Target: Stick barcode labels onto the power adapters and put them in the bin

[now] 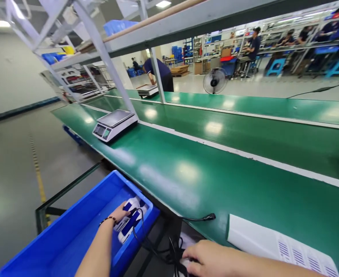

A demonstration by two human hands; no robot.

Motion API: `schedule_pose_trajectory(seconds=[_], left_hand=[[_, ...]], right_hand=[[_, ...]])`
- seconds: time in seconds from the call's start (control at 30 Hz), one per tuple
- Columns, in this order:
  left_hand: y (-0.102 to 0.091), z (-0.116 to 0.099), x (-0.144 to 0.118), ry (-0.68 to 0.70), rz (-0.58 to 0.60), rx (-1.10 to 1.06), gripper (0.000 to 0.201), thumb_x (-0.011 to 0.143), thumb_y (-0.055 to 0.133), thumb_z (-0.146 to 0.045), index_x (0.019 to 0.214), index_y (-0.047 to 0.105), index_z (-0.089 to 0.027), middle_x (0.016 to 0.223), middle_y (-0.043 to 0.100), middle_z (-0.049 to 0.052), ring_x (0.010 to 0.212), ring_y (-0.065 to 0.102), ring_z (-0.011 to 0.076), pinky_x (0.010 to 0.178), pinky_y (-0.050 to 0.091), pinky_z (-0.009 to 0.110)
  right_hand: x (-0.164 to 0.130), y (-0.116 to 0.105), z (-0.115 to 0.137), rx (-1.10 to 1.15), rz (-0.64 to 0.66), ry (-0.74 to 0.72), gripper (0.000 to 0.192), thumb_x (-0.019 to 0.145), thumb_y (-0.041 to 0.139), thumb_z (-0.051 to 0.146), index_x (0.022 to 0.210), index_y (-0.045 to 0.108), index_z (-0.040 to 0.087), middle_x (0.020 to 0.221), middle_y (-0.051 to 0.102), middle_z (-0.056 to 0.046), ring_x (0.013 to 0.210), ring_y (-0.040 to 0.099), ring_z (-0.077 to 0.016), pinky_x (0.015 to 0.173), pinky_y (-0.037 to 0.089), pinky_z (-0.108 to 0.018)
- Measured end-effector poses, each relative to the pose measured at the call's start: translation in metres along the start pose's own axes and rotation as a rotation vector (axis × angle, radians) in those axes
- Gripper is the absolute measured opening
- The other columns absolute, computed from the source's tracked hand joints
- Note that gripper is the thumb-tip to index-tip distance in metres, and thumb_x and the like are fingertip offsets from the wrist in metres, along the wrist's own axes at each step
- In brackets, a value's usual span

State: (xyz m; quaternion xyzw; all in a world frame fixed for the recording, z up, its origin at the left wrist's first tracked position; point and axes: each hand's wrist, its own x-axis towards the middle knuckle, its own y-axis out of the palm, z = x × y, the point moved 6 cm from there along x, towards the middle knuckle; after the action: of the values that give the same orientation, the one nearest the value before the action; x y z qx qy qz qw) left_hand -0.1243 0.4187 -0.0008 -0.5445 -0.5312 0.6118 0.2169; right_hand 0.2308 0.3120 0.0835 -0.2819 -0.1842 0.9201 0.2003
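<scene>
Left hand [120,212]: fingers are curled over a white-and-blue device [129,221], which lies in the near right corner of a blue plastic bin [71,231]; the grip appears closed on the device's upper end, the bin wall keeping it from sliding. A beaded bracelet [108,219] is worn at the wrist.

Right hand [208,259]: fingers are bent downward into a tangle of black cable [169,252] below the table edge; whether anything is pinched cannot be told, the fingertips being hidden.

The cable is seen running from the device, over the bin's rim, to a black plug [210,217] resting on the green worktable [215,173].

Adjacent: a white label sheet [273,244] is laid flat just beside the right hand. A digital scale [114,124] is stationed further along the table, well apart. A floor fan [215,80] and several other people at work are seen in the background.
</scene>
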Motion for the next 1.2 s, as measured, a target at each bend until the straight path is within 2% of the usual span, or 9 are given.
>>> schedule_pose_trajectory(seconds=[0.1,0.17,0.23,0.3,0.43,0.53,0.63,0.83,1.2], left_hand=[[-0.027,-0.026,-0.009,-0.029,-0.181,0.056,0.049,0.069,0.056,-0.011,0.118,0.053,-0.007,0.126,0.054,0.02,0.117,0.051,0.036,0.095,0.041,0.048],[-0.046,-0.064,-0.026,0.012,-0.328,0.071,0.051,0.078,0.047,-0.019,0.127,0.044,-0.007,0.141,0.036,0.021,0.132,0.033,0.0347,0.105,0.029,0.05],[-0.055,-0.125,-0.058,0.171,-0.463,0.051,0.046,0.085,0.04,-0.031,0.128,0.044,-0.016,0.143,0.037,0.011,0.136,0.026,0.0258,0.111,0.021,0.042],[-0.051,-0.21,-0.113,0.586,-0.641,-0.082,0.036,0.086,0.042,-0.037,0.112,0.057,-0.017,0.124,0.054,0.01,0.127,0.037,0.0275,0.109,0.023,0.046],[0.031,-0.367,-0.222,1.259,-0.299,-0.162,0.034,0.081,0.052,-0.047,0.103,0.06,-0.022,0.108,0.06,0.005,0.107,0.049,0.0215,0.101,0.033,0.041],[0.1,-0.43,-0.254,1.3,0.001,0.093,0.054,0.073,0.057,-0.061,0.1,0.06,-0.015,0.103,0.06,0.01,0.101,0.051,0.0263,0.091,0.04,0.043],[0.127,-0.449,-0.251,1.214,0.105,0.201,0.041,0.077,0.06,-0.047,0.095,0.061,-0.01,0.1,0.061,0.014,0.1,0.053,0.0286,0.085,0.043,0.043],[0.128,-0.45,-0.242,1.196,0.18,0.177,0.016,0.08,0.058,-0.029,0.085,0.065,-0.015,0.092,0.068,0.007,0.094,0.059,0.0231,0.084,0.044,0.037],[0.133,-0.452,-0.235,1.262,0.314,0.163,0.022,0.085,0.051,-0.028,0.089,0.068,-0.015,0.09,0.072,0.007,0.088,0.065,0.0199,0.081,0.047,0.029]], right_hand=[[-0.043,-0.03,-0.018,0.013,-0.232,-0.047,0.035,0.082,0.047,0.028,0.111,0.066,0.022,0.109,0.067,-0.006,0.1,0.061,-0.0209,0.089,0.044,-0.029],[-0.081,-0.057,-0.043,0.038,-0.396,0.01,0.034,0.085,0.043,0.029,0.109,0.066,0.021,0.109,0.067,-0.006,0.099,0.06,-0.0201,0.09,0.044,-0.03],[-0.119,-0.084,-0.076,0.073,-0.565,0.117,0.035,0.088,0.041,0.035,0.105,0.067,0.02,0.107,0.067,-0.007,0.098,0.06,-0.0212,0.089,0.045,-0.033],[-0.154,-0.105,-0.11,0.122,-0.724,0.23,0.037,0.087,0.042,0.044,0.102,0.067,0.021,0.107,0.067,-0.007,0.099,0.06,-0.0225,0.089,0.045,-0.035],[-0.198,-0.118,-0.154,0.147,-0.897,0.334,0.037,0.083,0.047,0.05,0.099,0.067,0.023,0.105,0.068,-0.005,0.099,0.06,-0.0232,0.088,0.046,-0.035],[-0.206,-0.107,-0.166,0.087,-0.873,0.316,0.033,0.084,0.046,0.043,0.097,0.067,0.022,0.103,0.067,-0.006,0.096,0.061,-0.0223,0.086,0.047,-0.035],[-0.205,-0.088,-0.171,0.017,-0.78,0.3,0.031,0.084,0.044,0.033,0.102,0.065,0.02,0.108,0.065,-0.008,0.1,0.059,-0.0215,0.09,0.045,-0.035],[-0.195,-0.067,-0.169,-0.061,-0.661,0.301,0.03,0.082,0.046,0.026,0.107,0.062,0.02,0.105,0.065,-0.008,0.101,0.055,-0.0233,0.089,0.042,-0.037],[-0.184,-0.064,-0.175,-0.149,-0.676,0.273,0.027,0.09,0.04,0.03,0.082,0.065,0.022,0.08,0.066,-0.004,0.078,0.06,-0.0186,0.072,0.044,-0.031]])
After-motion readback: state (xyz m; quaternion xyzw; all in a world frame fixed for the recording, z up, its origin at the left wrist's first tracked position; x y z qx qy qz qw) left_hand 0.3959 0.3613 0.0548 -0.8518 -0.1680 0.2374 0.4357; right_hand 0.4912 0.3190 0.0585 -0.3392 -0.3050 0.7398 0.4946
